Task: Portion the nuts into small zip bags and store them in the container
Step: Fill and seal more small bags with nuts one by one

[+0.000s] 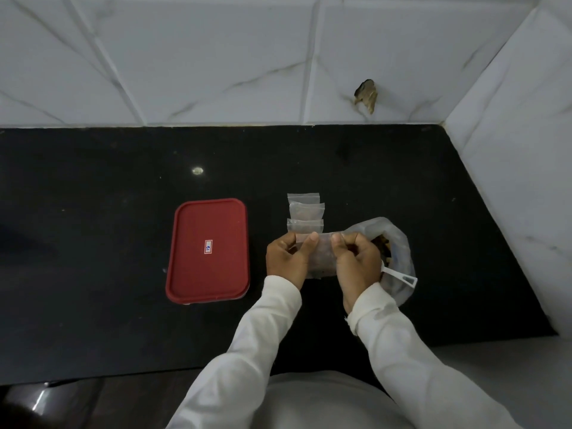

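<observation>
The red-lidded rectangular plastic container sits closed, left of the large clear plastic nut bag. Between them, left hand and right hand pinch the small clear zip bag by its top; a sound seal likely needs even pressure along the whole strip.

Four small zip bags can be counted, though the overlap may hide another. Three lie in a row, and the fourth bag is pinched by two hands, the left hand and the right hand. There is one red-lidded container, one big bag of nuts and one white scoop.
</observation>
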